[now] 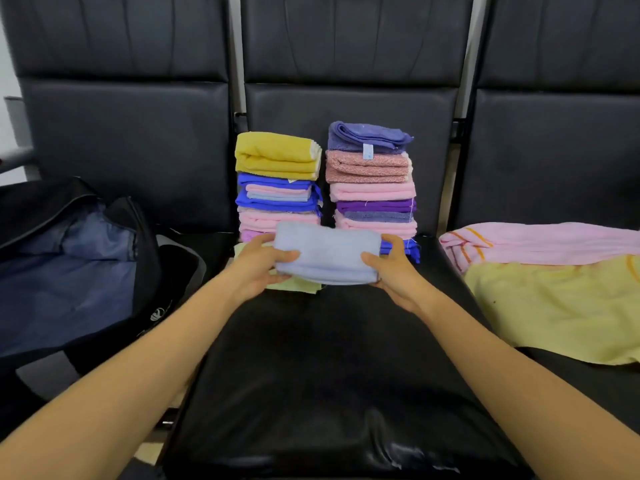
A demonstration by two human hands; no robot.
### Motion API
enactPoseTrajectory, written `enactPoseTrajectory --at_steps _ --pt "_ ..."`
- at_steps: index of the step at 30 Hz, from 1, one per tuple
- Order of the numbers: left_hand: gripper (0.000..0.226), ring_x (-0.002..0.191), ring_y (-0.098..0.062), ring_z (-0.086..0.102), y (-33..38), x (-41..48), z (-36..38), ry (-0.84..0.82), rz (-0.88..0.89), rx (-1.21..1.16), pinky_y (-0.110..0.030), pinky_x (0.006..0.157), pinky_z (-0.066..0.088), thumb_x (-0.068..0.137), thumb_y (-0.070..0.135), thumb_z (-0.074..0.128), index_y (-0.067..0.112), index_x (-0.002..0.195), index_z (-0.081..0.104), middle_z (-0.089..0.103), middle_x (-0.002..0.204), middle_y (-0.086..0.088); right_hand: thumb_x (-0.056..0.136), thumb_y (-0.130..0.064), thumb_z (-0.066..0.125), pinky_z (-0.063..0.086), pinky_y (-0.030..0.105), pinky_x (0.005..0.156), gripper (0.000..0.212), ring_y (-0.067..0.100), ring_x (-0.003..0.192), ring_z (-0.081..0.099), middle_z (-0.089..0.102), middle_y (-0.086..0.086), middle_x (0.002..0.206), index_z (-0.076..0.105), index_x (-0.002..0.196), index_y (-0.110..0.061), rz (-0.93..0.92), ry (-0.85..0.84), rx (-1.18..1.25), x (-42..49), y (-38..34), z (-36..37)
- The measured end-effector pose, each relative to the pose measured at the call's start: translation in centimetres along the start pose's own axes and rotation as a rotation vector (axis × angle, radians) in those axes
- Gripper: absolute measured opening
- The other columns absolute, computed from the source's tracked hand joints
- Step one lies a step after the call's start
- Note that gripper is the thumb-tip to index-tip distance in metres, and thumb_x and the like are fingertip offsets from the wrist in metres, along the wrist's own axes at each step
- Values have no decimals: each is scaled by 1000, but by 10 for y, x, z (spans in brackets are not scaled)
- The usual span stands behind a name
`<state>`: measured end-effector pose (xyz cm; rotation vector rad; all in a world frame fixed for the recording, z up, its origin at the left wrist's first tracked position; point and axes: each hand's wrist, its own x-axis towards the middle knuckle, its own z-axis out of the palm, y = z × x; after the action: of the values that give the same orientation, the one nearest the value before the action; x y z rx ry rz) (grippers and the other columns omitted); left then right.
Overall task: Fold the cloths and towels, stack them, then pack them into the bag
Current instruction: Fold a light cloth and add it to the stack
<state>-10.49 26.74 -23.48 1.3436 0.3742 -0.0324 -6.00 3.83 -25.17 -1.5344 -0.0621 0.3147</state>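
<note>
A folded light blue towel (325, 252) hangs just above the black seat, gripped at its left end by my left hand (258, 266) and at its right end by my right hand (393, 268). Behind it stand two stacks of folded cloths: the left stack (278, 185) topped by a mustard yellow towel, the right stack (372, 178) topped by a purple towel. A pale green cloth (298, 285) lies flat under the held towel. An open black bag (79, 261) with blue lining sits on the left seat.
On the right seat lie an unfolded pink towel (540, 242) with orange stripes and an unfolded pale yellow towel (561, 306). Black padded seat backs (346, 39) rise behind the stacks. The middle seat cushion (329, 375) stretches toward me.
</note>
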Motion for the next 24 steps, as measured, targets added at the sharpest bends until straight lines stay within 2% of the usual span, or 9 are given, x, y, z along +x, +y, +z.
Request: enactPoseTrajectory --at_steps 2,4,6,9,13,16,19,22,24 --pt "53 100 -20 61 25 13 -13 48 65 18 -32 69 51 82 -1 69 10 130 49 60 123 -5 96 -11 53 51 41 81 52 25 98 57 52 17 126 23 137 -20 -53 44 -46 27 -15 26" --pt "39 83 -17 59 45 25 -26 76 119 59 -29 65 52 86 -1 64 8 123 54 64 111 -5 95 -11 53 49 32 66 48 23 90 54 50 18 123 25 134 -18 -112 66 -91 52 -27 52" --pt "37 82 -18 60 56 38 -41 108 142 81 -30 64 53 88 -2 60 7 124 54 65 109 -6 96 -11 51 47 28 56 46 21 87 52 46 13 120 25 134 -16 -145 61 -109 72 -32 74" --pt "44 88 -20 60 48 57 -65 168 107 118 -32 63 49 88 -3 57 8 129 51 60 124 -10 94 -11 52 47 35 70 47 25 97 50 45 13 123 26 133 -16 -142 70 -206 90 -17 96" --pt "44 90 -19 57 2 73 -78 182 -21 226 -26 60 46 91 0 58 6 132 46 58 124 -11 95 -13 51 43 33 80 51 31 104 52 45 17 130 25 138 -13 -63 101 -440 97 27 108" --pt "45 98 -22 57 -10 81 -80 233 21 210 -24 64 48 89 4 63 7 130 45 57 119 -9 98 -20 49 41 34 85 51 35 114 48 38 19 134 26 143 -15 -81 164 -462 100 39 115" --pt "46 95 -22 59 -11 83 -82 241 28 243 -26 64 49 87 8 67 7 128 47 59 120 -10 99 -25 44 36 36 94 51 34 125 35 35 18 138 25 145 -15 -70 195 -569 102 38 117" --pt "42 85 -20 60 -11 79 -84 276 43 295 -26 57 47 87 14 68 4 124 50 61 115 -10 100 -33 43 33 40 102 55 33 130 29 33 17 142 24 147 -14 -64 167 -607 97 34 111" --pt "42 89 -21 62 -10 72 -83 307 78 336 -27 62 49 86 17 70 3 122 53 62 115 -10 99 -35 44 36 41 102 57 33 132 31 31 16 145 23 148 -14 -71 137 -576 89 30 106"
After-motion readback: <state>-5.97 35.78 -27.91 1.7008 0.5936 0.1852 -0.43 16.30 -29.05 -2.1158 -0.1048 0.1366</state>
